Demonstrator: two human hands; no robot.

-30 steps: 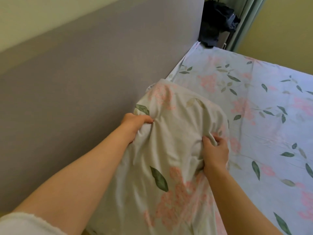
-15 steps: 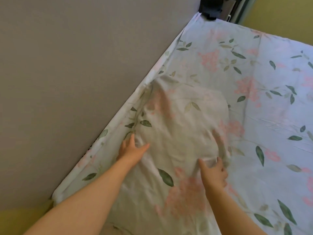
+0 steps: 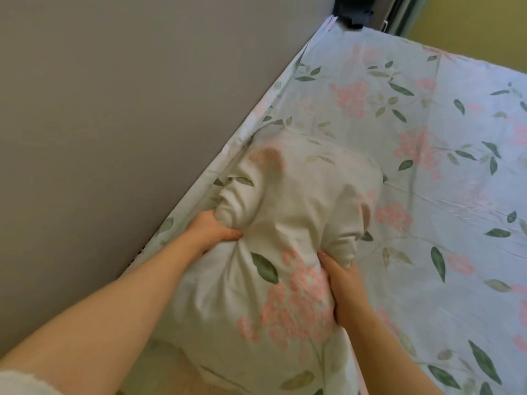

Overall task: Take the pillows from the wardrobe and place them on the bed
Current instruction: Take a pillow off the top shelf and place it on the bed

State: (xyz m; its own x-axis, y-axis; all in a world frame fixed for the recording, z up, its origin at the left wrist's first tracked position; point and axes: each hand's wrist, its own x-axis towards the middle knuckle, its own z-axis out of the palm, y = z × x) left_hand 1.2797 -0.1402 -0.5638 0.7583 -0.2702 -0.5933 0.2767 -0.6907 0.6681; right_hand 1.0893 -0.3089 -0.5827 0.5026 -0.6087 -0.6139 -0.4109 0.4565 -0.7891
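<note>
A pillow (image 3: 288, 223) in a pale case printed with pink flowers and green leaves rests on the bed (image 3: 427, 195), close to the grey wall. My left hand (image 3: 211, 226) squeezes its left side, fingers dug into the fabric. My right hand (image 3: 342, 277) grips its right side, bunching the cloth. The bed carries a sheet with the same floral print. The pillow's near end hangs toward me, past the bed's near edge. No wardrobe is in sight.
A grey wall (image 3: 114, 124) runs along the bed's left side. At the far corner stands something dark (image 3: 356, 10) beside a pale curtain (image 3: 399, 12). A yellow wall (image 3: 470, 24) lies beyond the bed.
The pillow came down from mid-air onto the bed. My hands lay flat and loose on it half a second ago; now both are clenched into its sides again.
</note>
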